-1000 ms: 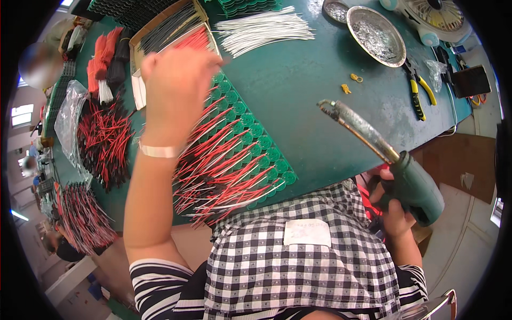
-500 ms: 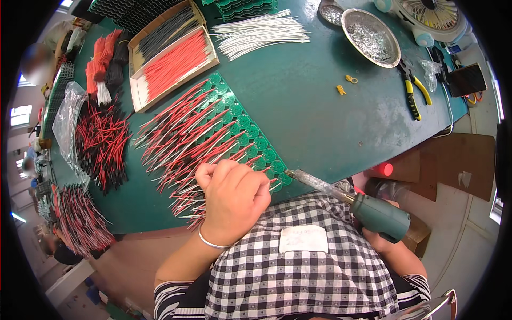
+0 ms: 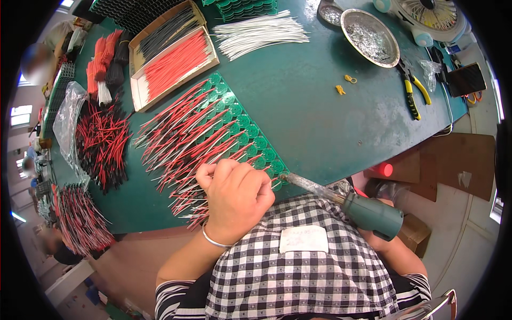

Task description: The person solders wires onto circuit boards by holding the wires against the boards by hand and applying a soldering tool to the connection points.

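Observation:
A sheet of round green circuit boards (image 3: 245,124) lies on the table with many red and white wires (image 3: 181,133) fanning off to its left. Over the sheet's near end my left hand (image 3: 234,197) is closed, thumb side toward the boards. A short wire end shows beside its thumb; the fingers hide the rest. My right hand (image 3: 377,241) is wrapped round the green handle of a soldering iron (image 3: 373,214), mostly hidden behind it. The iron's metal tip is at the near corner board, close to my left hand's thumb.
A cardboard tray (image 3: 212,56) holds red and black wires, with white wires (image 3: 261,33) beside it. Bundled wires (image 3: 104,141) lie left. Farther right are a metal bowl of solder scraps (image 3: 370,40), yellow-handled pliers (image 3: 413,93) and a fan (image 3: 426,18). The table edge runs near my apron.
The soldering iron has shifted slightly left and down, its tip now at the corner board. My left hand has moved slightly right and stays closed.

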`<action>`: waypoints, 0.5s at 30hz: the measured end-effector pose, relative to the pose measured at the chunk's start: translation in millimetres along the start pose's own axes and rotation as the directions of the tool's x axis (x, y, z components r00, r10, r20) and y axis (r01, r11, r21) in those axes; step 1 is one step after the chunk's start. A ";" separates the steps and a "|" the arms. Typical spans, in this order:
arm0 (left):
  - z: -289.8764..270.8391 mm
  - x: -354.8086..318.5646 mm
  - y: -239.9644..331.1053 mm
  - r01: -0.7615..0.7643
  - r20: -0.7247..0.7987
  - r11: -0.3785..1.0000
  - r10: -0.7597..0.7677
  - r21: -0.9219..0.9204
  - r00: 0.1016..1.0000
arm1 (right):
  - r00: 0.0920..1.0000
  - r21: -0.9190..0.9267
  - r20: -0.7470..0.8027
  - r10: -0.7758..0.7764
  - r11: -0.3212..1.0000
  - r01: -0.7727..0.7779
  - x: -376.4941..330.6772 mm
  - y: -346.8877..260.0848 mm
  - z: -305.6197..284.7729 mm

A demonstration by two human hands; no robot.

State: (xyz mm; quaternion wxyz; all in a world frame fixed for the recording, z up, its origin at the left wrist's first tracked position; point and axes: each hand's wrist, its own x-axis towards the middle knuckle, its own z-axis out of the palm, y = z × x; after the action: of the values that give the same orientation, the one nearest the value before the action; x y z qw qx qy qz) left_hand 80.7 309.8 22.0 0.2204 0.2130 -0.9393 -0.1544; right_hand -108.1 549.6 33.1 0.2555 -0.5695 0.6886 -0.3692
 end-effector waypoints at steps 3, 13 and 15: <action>0.4 0.0 1.1 0.006 -0.004 1.000 -0.006 0.004 1.000 | 0.999 0.031 -0.032 -0.002 1.000 0.002 -2.4 2.8 1.8; 0.2 0.1 0.4 0.003 0.006 1.000 -0.003 0.015 1.000 | 1.000 -0.025 -0.004 -0.022 0.999 0.022 -1.0 1.7 0.2; 0.1 -0.1 0.5 0.004 0.005 1.000 -0.004 0.017 1.000 | 0.999 -0.046 0.010 -0.034 0.998 0.034 -0.2 1.5 -0.5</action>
State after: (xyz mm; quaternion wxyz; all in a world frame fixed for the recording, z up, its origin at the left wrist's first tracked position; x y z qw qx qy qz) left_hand 80.5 310.3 22.1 0.2160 0.2165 -0.9406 -0.1472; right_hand -109.3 550.0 32.2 0.2391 -0.5884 0.6861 -0.3548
